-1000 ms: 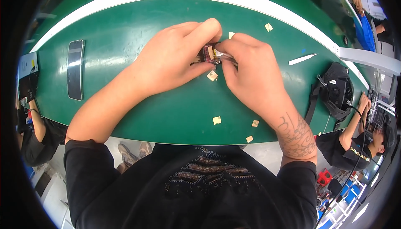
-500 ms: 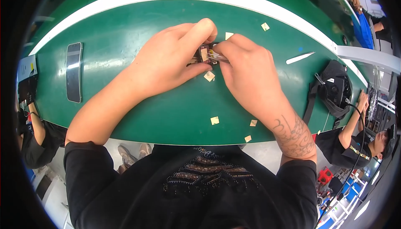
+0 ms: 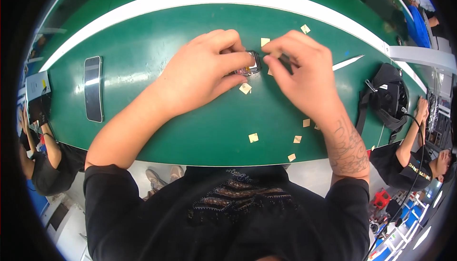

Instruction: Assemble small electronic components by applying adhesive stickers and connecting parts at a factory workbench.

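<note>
My left hand is closed around the near edge of a small electronic device with a dark, rounded frame. Its fingers and thumb cover much of the device; some reddish and pale parts show inside. Just to the right, my right hand hovers apart from the device. Its fingers are curled, with thumb and forefinger toward the device; what lies between them is blurred and hidden. A small cream square sticker lies below my left thumb, and another cream square is beyond the device.
Several cream squares are scattered on the green table. A phone lies at the left. A white pointed tool and a black strapped bag are at the right. Other people sit at both sides.
My right hand has drawn back to the right from the device; the thin metal tool it held there no longer shows. The device's frame is more exposed. Another cream square shows near my right forearm.
</note>
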A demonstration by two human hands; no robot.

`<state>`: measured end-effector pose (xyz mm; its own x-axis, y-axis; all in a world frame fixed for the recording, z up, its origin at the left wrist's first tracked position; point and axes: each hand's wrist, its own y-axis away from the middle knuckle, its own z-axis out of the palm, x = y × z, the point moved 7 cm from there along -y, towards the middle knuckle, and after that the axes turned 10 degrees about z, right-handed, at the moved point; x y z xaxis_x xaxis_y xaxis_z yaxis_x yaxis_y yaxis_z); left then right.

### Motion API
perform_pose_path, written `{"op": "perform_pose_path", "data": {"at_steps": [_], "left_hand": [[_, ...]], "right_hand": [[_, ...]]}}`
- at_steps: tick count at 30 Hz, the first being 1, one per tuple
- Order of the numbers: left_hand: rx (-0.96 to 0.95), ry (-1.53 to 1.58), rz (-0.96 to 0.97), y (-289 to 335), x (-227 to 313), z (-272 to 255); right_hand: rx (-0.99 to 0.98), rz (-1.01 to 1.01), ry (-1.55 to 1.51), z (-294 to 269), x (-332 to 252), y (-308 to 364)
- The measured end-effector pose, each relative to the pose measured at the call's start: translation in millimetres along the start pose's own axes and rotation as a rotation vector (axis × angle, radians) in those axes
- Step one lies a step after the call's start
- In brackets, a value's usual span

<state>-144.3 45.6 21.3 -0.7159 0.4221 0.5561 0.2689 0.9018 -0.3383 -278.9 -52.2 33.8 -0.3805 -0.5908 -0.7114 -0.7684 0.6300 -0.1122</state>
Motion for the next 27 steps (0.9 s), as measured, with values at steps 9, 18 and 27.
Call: {"op": "perform_pose_path", "data": {"at_steps": [9, 18, 27], "left_hand": [[-0.047, -0.171, 0.020, -6, 12, -1], [-0.023, -0.152, 0.116, -5, 11, -4], [-0.038, -0.152, 0.080, -5, 10, -6]], "right_hand": [[-0.032, -0.015, -0.045, -6, 8, -4], [-0.114, -0.136, 0.118, 12, 2, 2], [-0.123, -0.078, 0.044, 12, 10, -4]]}}
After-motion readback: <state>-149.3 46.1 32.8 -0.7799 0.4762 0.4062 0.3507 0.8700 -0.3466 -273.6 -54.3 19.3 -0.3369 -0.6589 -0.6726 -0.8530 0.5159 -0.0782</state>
